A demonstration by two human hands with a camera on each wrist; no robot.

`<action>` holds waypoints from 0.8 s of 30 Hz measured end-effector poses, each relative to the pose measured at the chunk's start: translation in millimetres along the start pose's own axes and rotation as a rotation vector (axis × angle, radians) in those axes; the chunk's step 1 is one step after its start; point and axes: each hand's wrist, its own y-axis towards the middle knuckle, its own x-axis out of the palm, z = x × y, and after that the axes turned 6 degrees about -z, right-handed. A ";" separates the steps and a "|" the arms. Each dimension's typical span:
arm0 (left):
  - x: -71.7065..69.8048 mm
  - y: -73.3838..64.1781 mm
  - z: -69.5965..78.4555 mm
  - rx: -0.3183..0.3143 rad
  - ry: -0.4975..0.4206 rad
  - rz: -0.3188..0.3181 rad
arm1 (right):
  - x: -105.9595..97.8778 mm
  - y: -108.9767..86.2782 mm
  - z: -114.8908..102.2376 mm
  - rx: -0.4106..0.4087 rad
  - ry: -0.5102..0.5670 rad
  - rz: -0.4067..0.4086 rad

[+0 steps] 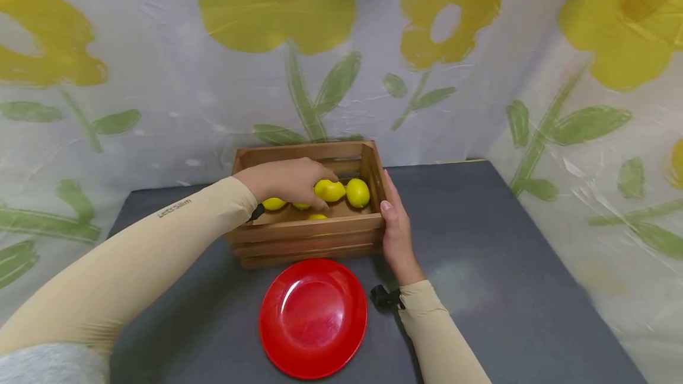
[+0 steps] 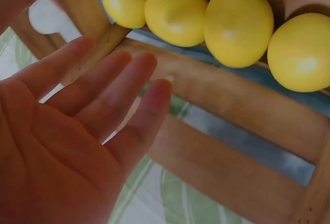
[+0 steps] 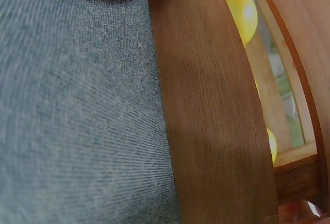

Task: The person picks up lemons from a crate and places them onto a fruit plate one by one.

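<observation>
Several yellow lemons (image 1: 357,194) lie in a slatted wooden crate (image 1: 315,231); four sit in a row in the left wrist view, one lemon (image 2: 238,27) with a green tip. My left hand (image 1: 290,178) reaches into the crate from the left, over the lemons. In the left wrist view the left hand (image 2: 77,126) shows its palm with fingers spread and nothing held, apart from the fruit. Against the crate's right end rests my right hand (image 1: 397,233), its fingers straight along the outside and its thumb at the front corner. The right wrist view shows mostly the crate's side (image 3: 211,100).
A red plate (image 1: 313,319) lies directly in front of the crate on a dark grey table (image 1: 464,289). A plastic sheet (image 1: 176,88) printed with yellow flowers hangs behind the table and along its right side. Each wrist carries a small black device.
</observation>
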 end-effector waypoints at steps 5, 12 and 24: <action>8.1 12.8 -4.6 -0.024 0.021 -0.065 | 0.7 1.0 2.3 -0.001 -0.003 -0.005; 16.6 25.0 -2.7 -0.004 0.035 -0.150 | -0.2 0.1 4.3 -0.018 0.001 -0.006; 19.2 39.5 -2.9 0.046 0.077 -0.228 | 0.3 0.9 3.8 -0.019 -0.014 -0.015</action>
